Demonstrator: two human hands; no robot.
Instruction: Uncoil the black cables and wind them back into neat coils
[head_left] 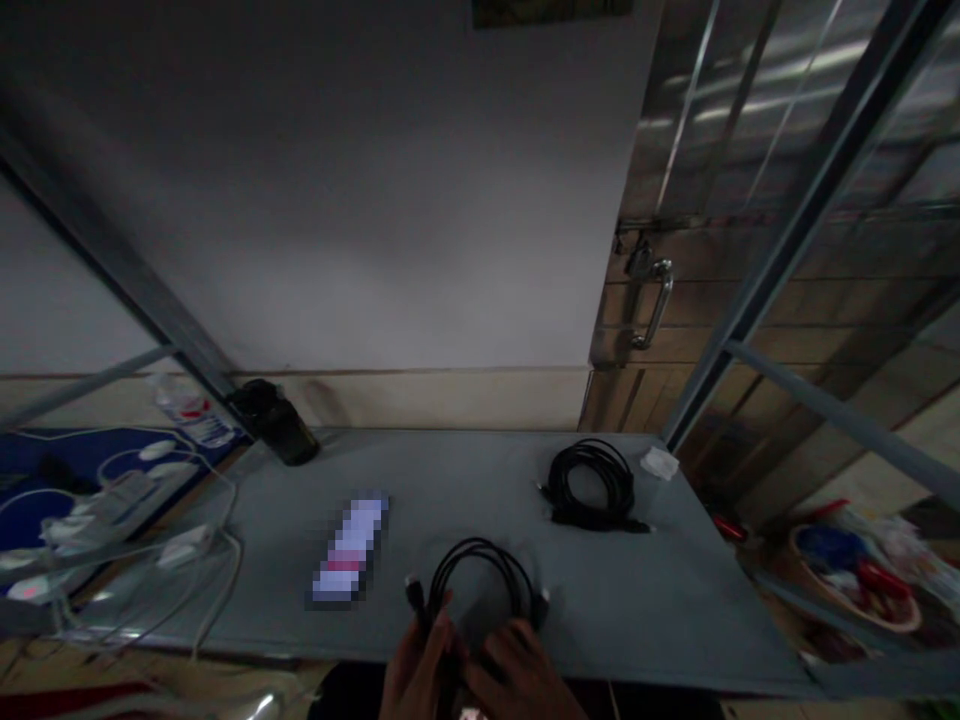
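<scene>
Left hand (426,662) grips looped black cable (475,543); right hand (516,668) curls against it, hold hidden, cannot tell. Phone (349,550) pixelated; both hands cropped below.

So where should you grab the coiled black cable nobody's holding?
Probably by the near edge of the coiled black cable, where strands bunch thickly. Bring the right hand from the near side and curl through the ring's open middle; it lies flat, so that should gather the loops.
</scene>
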